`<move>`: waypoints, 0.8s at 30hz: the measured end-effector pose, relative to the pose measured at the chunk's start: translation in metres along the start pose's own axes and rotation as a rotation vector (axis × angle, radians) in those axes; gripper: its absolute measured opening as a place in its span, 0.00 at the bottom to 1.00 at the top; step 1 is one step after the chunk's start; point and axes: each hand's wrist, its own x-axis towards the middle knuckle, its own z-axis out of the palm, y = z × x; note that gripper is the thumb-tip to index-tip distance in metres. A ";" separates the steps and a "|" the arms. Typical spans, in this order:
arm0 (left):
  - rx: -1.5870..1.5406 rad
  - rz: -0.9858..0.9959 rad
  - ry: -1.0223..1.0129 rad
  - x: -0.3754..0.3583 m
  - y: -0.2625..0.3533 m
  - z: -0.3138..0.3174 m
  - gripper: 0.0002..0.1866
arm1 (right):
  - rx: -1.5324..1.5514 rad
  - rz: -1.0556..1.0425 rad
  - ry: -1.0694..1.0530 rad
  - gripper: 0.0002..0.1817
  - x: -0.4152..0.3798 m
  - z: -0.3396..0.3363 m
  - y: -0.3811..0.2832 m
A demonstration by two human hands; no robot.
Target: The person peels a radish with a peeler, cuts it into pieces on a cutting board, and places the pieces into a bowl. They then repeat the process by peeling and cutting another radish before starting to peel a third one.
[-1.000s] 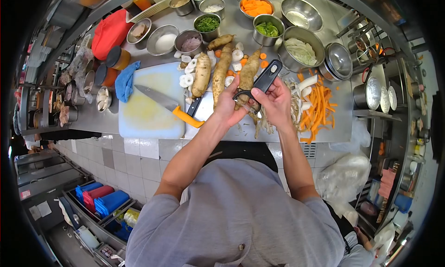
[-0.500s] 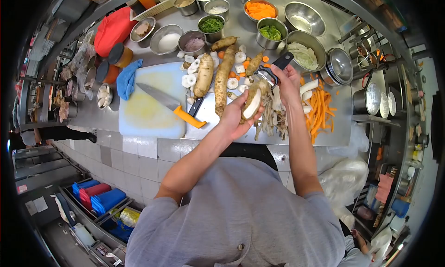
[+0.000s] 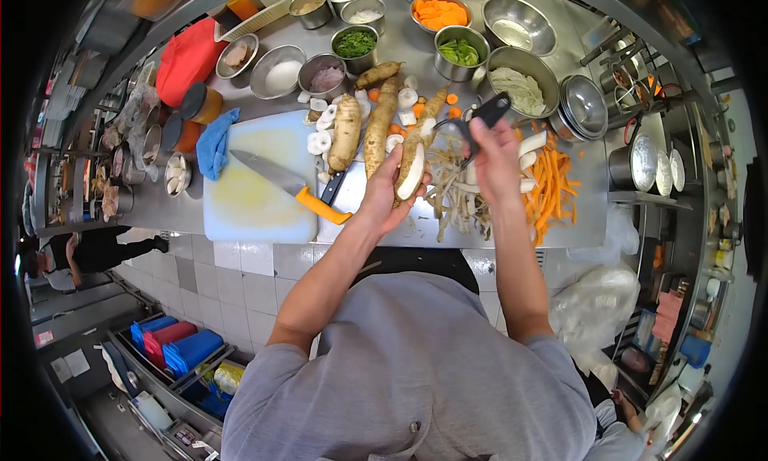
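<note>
My left hand (image 3: 384, 195) is wrapped round a brown root (image 3: 412, 173) with a white peeled strip facing up. In my right hand (image 3: 498, 161) is a black-handled peeler (image 3: 490, 110), apart from the root and somewhat blurred. Peelings (image 3: 448, 193) lie on the steel table beneath and between the hands. Left of the root are more unpeeled roots (image 3: 345, 133) and white cut pieces (image 3: 320, 141). Orange strips (image 3: 550, 189) lie to the right of my right hand.
A cutting board (image 3: 256, 197) bears a knife with a yellow handle (image 3: 322, 206). Metal bowls of cut vegetables (image 3: 524, 81) line the back. A blue cloth (image 3: 214, 145) lies by the board. Another person (image 3: 88, 257) is at the far left.
The root in my left hand has shifted left and turned more upright. My right hand and the peeler have moved away from it. More of the person at the far left shows.
</note>
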 end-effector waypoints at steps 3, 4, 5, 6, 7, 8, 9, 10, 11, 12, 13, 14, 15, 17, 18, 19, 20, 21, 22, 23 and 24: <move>0.046 -0.007 -0.021 -0.004 -0.002 0.007 0.23 | 0.039 0.108 -0.037 0.13 -0.002 0.004 0.023; 0.054 -0.011 -0.040 -0.005 -0.002 0.007 0.23 | -0.192 -0.023 0.022 0.13 0.005 -0.001 0.021; 0.056 -0.043 -0.021 -0.005 -0.005 0.003 0.23 | -0.426 -0.150 0.077 0.13 0.011 -0.007 0.018; 0.058 -0.072 -0.003 -0.003 -0.007 -0.001 0.23 | -0.658 -0.280 0.128 0.14 0.014 -0.010 0.014; 0.064 -0.103 0.015 -0.002 -0.007 -0.005 0.24 | -0.788 -0.431 0.200 0.13 0.013 -0.011 0.011; 0.037 -0.095 0.004 0.000 -0.007 -0.009 0.23 | -0.709 -0.465 0.213 0.12 0.013 -0.011 0.009; 0.005 -0.085 -0.006 -0.002 -0.006 -0.007 0.23 | -0.634 -0.498 0.223 0.12 0.012 -0.012 0.006; -0.030 -0.076 -0.014 -0.003 -0.006 -0.006 0.23 | -0.559 -0.528 0.230 0.11 0.010 -0.013 0.005; -0.032 -0.088 -0.006 0.002 -0.008 -0.011 0.23 | -0.377 -0.471 0.176 0.11 0.008 -0.011 0.006; -0.024 -0.084 -0.003 0.003 -0.008 -0.009 0.23 | -0.267 -0.356 0.136 0.11 0.004 -0.010 0.008; -0.014 -0.081 -0.001 0.003 -0.007 -0.007 0.22 | -0.156 -0.241 0.098 0.11 -0.002 -0.010 0.010; -0.002 -0.079 0.000 0.003 -0.005 -0.005 0.22 | -0.045 -0.126 0.061 0.12 -0.008 -0.009 0.012; -0.002 -0.067 -0.004 0.002 -0.004 -0.003 0.22 | 0.106 0.015 0.021 0.13 -0.017 -0.005 0.014; 0.003 -0.049 -0.015 0.002 -0.002 0.000 0.21 | 0.035 -0.010 0.017 0.14 -0.020 0.007 0.027; 0.005 -0.061 -0.018 0.002 -0.002 -0.003 0.21 | -0.002 -0.024 0.019 0.14 -0.020 0.007 0.034; 0.005 -0.072 -0.021 0.003 -0.002 -0.008 0.21 | -0.282 -0.213 0.034 0.14 -0.009 -0.004 0.035; 0.004 -0.081 -0.021 0.002 -0.003 -0.012 0.20 | -0.371 -0.290 0.127 0.14 -0.002 -0.018 0.033; 0.007 -0.091 0.042 0.000 -0.003 -0.012 0.21 | -0.457 -0.366 0.217 0.14 0.003 -0.024 0.025; -0.003 -0.076 0.034 0.000 0.000 -0.007 0.20 | -0.539 -0.445 0.307 0.14 0.007 -0.022 0.015; -0.018 -0.064 0.033 -0.003 0.001 -0.002 0.20 | -0.362 -0.450 0.249 0.14 0.006 -0.019 0.007; -0.034 -0.054 0.030 -0.005 0.000 0.000 0.20 | -0.315 -0.399 0.196 0.15 0.001 -0.017 0.007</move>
